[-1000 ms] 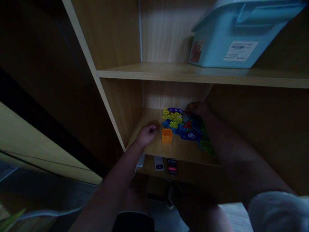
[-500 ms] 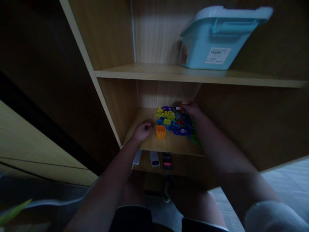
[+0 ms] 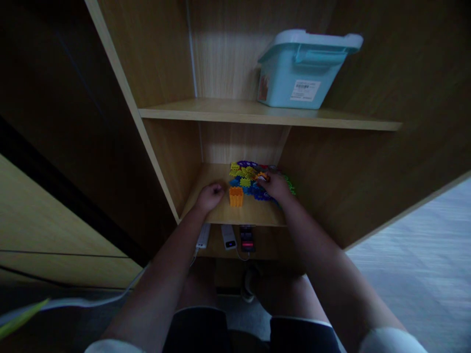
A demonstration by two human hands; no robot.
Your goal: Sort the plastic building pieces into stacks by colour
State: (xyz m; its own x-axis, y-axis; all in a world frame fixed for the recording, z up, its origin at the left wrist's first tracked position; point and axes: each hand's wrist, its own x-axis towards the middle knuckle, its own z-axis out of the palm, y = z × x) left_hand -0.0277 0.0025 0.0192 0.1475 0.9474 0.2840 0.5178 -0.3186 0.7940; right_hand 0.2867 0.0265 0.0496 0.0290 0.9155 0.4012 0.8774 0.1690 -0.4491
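Note:
A heap of coloured plastic interlocking pieces point(image 3: 246, 175), yellow, blue, purple and green, lies on the lower shelf point(image 3: 253, 212) of a wooden bookcase. An orange block point(image 3: 236, 196) stands upright at the front of the heap. My left hand point(image 3: 209, 195) rests curled in a loose fist on the shelf, just left of the orange block, apart from it. My right hand point(image 3: 274, 186) lies over the right side of the heap, fingers closed round a small orange piece point(image 3: 262, 175).
A light-blue lidded plastic box point(image 3: 301, 70) with a label stands on the upper shelf point(image 3: 235, 111). Below the lower shelf sit small devices point(image 3: 228, 237) with cables. My knees are under the shelf. Pale floor shows at the right.
My right hand came forward from the back right of the heap to its front right, carrying the small orange piece. The view drew back. My left hand stayed put.

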